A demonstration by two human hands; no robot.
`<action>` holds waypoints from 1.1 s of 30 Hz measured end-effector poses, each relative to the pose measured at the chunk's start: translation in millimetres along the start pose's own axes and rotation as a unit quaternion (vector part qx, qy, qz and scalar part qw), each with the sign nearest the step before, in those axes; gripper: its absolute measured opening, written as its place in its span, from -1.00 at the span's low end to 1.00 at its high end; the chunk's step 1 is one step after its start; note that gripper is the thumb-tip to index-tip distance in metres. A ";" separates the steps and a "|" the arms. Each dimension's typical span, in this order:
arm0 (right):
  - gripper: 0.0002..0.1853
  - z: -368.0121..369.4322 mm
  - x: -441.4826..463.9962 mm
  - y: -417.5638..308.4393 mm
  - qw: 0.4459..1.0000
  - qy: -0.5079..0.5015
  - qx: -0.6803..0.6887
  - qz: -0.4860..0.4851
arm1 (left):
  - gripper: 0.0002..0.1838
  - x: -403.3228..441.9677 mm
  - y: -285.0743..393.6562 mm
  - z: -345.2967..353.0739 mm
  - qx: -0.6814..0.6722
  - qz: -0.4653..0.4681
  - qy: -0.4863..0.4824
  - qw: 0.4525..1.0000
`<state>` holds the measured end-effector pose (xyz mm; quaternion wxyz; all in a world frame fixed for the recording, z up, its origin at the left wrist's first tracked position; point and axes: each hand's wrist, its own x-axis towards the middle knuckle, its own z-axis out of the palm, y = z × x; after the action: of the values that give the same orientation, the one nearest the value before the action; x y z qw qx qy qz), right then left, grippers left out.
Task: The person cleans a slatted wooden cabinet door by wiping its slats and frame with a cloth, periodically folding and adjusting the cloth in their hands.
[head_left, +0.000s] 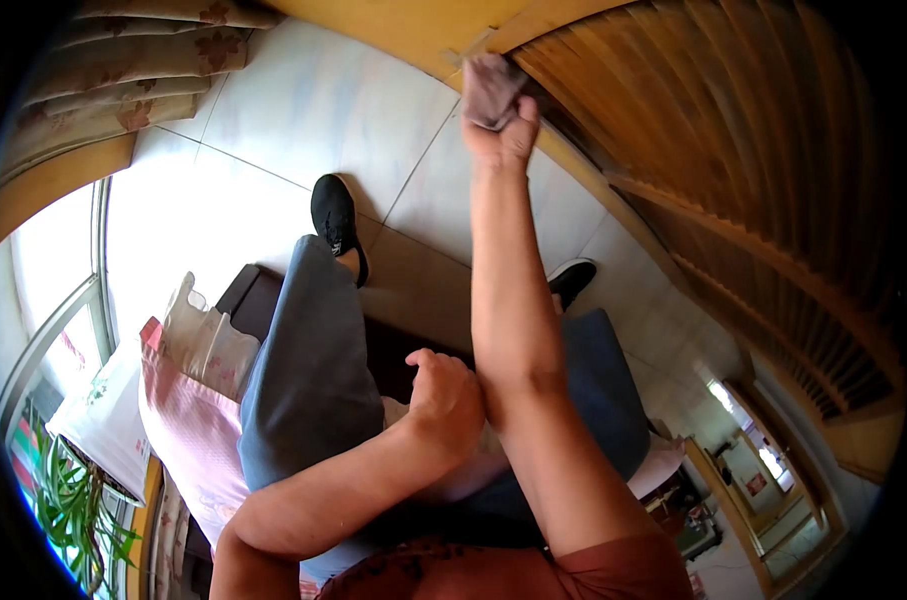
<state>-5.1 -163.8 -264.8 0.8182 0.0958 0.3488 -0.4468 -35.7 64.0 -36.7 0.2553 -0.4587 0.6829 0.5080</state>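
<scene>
My right hand is stretched far forward, its fingers closed on a crumpled greyish-pink cloth. The cloth is against or very near the edge of the wooden louvred door; whether they touch is unclear. My left hand is above my lap, close beside my right elbow, with its fingers curled in. Nothing shows in the left hand, though its palm is hidden.
Below are my knees in blue-grey trousers and black shoes on the tiled floor. Pink fabric, a green plant and a window are at left, a curtain at upper left, a mirror at lower right.
</scene>
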 end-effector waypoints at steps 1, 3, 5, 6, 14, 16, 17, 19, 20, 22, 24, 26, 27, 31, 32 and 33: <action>-0.58 10.4 -3.1 11.4 0.996 -0.014 0.072 0.050 | -0.65 -0.1 -0.6 2.9 0.000 0.000 0.000 1.000; -0.61 15.9 -0.8 29.2 0.999 0.020 -0.030 -0.012 | -0.79 -1.3 -0.8 14.9 0.041 -0.026 0.105 0.993; -0.62 14.9 -4.8 31.2 0.997 0.020 -0.066 -0.026 | -0.79 -0.3 1.1 21.1 0.022 -0.015 0.141 0.990; -0.62 14.1 -7.5 29.5 0.992 0.028 -0.118 -0.033 | -0.80 1.2 3.8 23.4 0.004 -0.003 0.177 0.984; -0.43 -3.4 -10.4 2.4 0.950 -0.066 -0.296 -0.071 | -0.83 14.6 18.3 30.7 -0.007 0.005 0.160 0.987; -0.43 -6.8 -5.0 18.8 0.977 -0.074 -0.194 -0.046 | -0.83 13.1 15.0 24.6 -0.011 0.003 0.156 0.988; -0.47 -9.4 5.3 33.5 0.993 -0.099 -0.061 -0.006 | -0.82 9.2 11.6 22.6 -0.006 0.004 0.142 0.990; -0.57 -16.6 18.1 46.5 0.985 -0.151 0.082 0.029 | -0.81 7.6 4.7 22.6 -0.001 0.006 0.127 0.992; -0.56 -6.7 10.9 44.8 0.985 -0.084 -0.130 -0.074 | -0.80 5.5 3.5 26.0 0.024 -0.015 0.157 0.987; -0.55 -0.5 -0.7 35.6 0.942 0.024 -0.291 -0.165 | -0.79 6.5 5.3 27.1 0.052 -0.032 0.193 0.979; -0.55 -26.3 4.4 -10.8 0.899 -0.176 -0.386 -0.113 | -0.79 10.6 14.0 23.7 -0.017 -0.016 0.148 0.989; -0.52 1.2 -37.9 -14.4 0.834 -0.078 -0.481 -0.260 | -0.80 13.9 17.2 25.4 -0.015 -0.014 0.162 0.987; -0.57 -30.7 -11.2 -22.3 0.801 -0.154 -0.476 -0.331 | -0.81 13.5 19.7 27.8 -0.029 -0.007 0.163 0.986; -0.69 -25.4 -27.7 -16.3 0.671 -0.091 -0.599 -0.427 | -0.85 12.0 16.9 31.1 0.025 -0.039 0.220 0.974; -0.69 -22.0 -28.2 -13.7 0.672 -0.091 -0.596 -0.430 | -0.85 12.0 16.1 31.0 0.028 -0.040 0.221 0.974; -0.68 -19.3 -28.5 -8.1 0.592 -0.084 -0.656 -0.462 | -0.85 12.2 15.9 30.5 0.024 -0.042 0.216 0.975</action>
<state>-31.2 -140.5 -259.1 0.3700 -0.6780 0.4752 -0.4214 -58.9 88.8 -50.1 0.1340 -0.5793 0.7142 0.3693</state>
